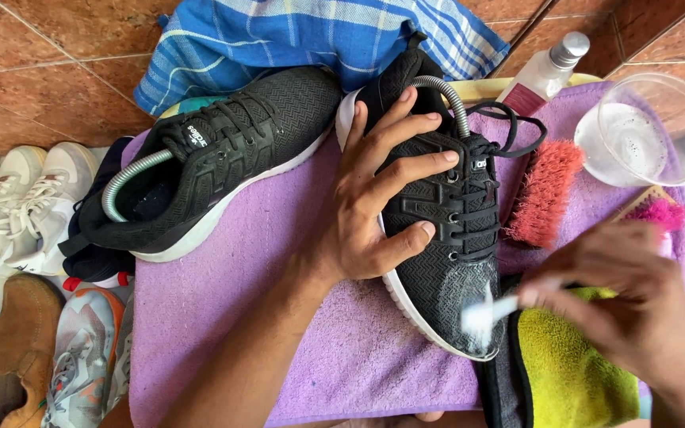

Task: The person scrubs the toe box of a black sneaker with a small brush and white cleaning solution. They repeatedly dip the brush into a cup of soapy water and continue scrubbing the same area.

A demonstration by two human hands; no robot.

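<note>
Steadying a black sneaker on a purple towel, your left hand lies spread and pressed over the shoe's side and laces, grasping it in place. Your right hand, blurred with motion, is clenched on a small white brush whose bristles touch the foamy toe. The second black sneaker rests just beside, upper left on the towel. A pink scrub brush lies touching the held shoe's outer side; a clear bowl of water and a small bottle sit beyond it, a yellow-green cloth under your right wrist. Likely risks: a wide stroke could let your elbow or the pink brush nudge the bowl and spill it, and suds may make the shoe slip beneath your palm.
</note>
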